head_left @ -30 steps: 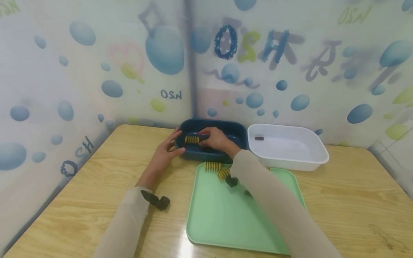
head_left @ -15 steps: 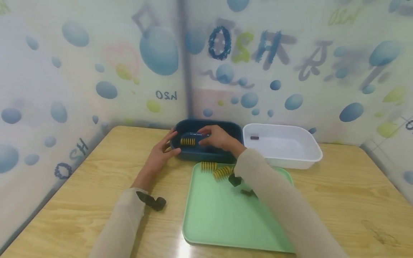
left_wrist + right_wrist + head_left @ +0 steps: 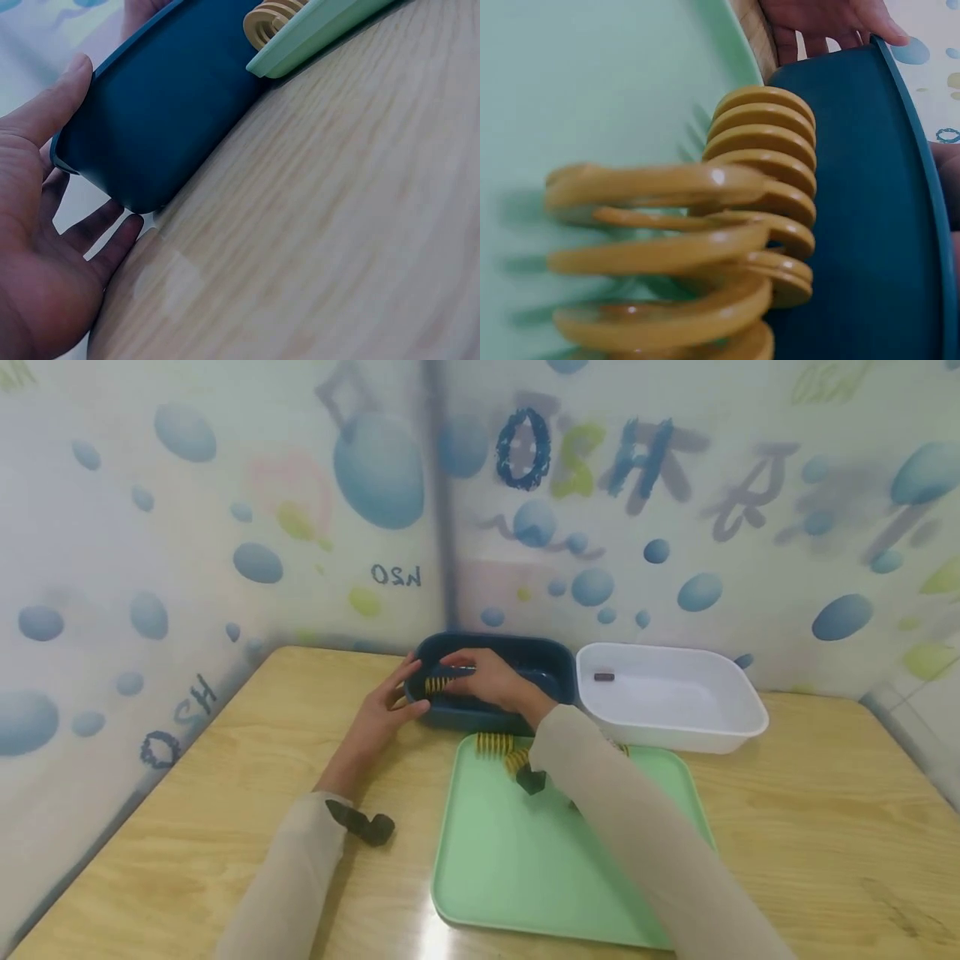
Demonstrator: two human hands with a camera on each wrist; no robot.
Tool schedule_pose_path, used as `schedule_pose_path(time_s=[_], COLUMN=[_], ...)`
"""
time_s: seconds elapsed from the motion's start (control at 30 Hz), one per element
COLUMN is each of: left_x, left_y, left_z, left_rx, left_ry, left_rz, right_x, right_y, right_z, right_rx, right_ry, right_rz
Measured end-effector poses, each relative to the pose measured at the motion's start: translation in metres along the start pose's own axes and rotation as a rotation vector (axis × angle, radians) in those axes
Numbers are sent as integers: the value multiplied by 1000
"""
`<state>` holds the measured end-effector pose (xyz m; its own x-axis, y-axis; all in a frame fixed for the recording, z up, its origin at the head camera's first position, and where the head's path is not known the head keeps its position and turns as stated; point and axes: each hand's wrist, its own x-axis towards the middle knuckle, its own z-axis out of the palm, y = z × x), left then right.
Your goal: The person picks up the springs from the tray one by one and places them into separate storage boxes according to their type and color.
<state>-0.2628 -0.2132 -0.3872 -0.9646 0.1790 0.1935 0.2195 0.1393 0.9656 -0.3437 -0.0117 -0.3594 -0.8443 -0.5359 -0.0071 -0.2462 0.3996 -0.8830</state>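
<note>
We are seeing the right hand (image 3: 487, 681) inside the navy bin (image 3: 480, 722), its thumb overlapping the right end of a yellow coil spring (image 3: 435, 686) that is sitting at the bin's left end. Thumb and forefinger are standing apart, but we are not managing to tell whether they are pinching the spring. The left hand (image 3: 378, 714) is spreading around the bin's left end, thumb in front and fingers behind, apparently steadying it. We are judging the step in hand to be placing or adjusting that spring; the next move seems to be calling for a clean finger release while the bin is staying braced.

The left wrist view is showing what the head view is hiding: the lower fingertips touching the bin's end close to the table (image 3: 315, 247). The right wrist view is bringing up two yellow springs on the green tray (image 3: 547, 868), the farther spring (image 3: 772, 135) lying along the bin's wall, but it is not revealing the right fingertips' contact.
</note>
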Motion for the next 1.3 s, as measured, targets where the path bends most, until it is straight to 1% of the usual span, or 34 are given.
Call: schedule_pose_path(time_s=[0.07, 0.17, 0.27, 0.47, 0.67, 0.83, 0.9, 1.1, 1.17, 1.3], left_x=[1, 2, 3, 4, 4, 5, 6, 12, 10, 4], left_y=[0, 0, 1, 1, 1, 0, -3, -25, -21, -5], left_z=[1, 2, 3, 5, 6, 7, 6, 0, 0, 0], left_rx=[-9, -20, -24, -9, -6, -18, -22, 15, 7, 7], left_ry=[-1, -5, -6, -8, -16, -16, -11, 8, 9, 4], left_rz=[5, 13, 18, 10, 1, 11, 15, 40, 34, 15], right_x=[1, 1, 0, -1, -4, -8, -12, -30, -39, -57], right_y=[-1, -2, -1, 1, 6, 6, 2, -11, -14, -16], right_z=[-2, -4, -6, -11, -15, -26, -33, -59, -66, -77], right_rx=[-2, 30, 35, 52, -8, 81, 139, 151, 133, 65], right_ry=[46, 100, 119, 120, 98, 73, 62, 58, 49, 30], right_rz=[-14, -18, -10, 10, 21, 17, 22, 46, 43, 25])
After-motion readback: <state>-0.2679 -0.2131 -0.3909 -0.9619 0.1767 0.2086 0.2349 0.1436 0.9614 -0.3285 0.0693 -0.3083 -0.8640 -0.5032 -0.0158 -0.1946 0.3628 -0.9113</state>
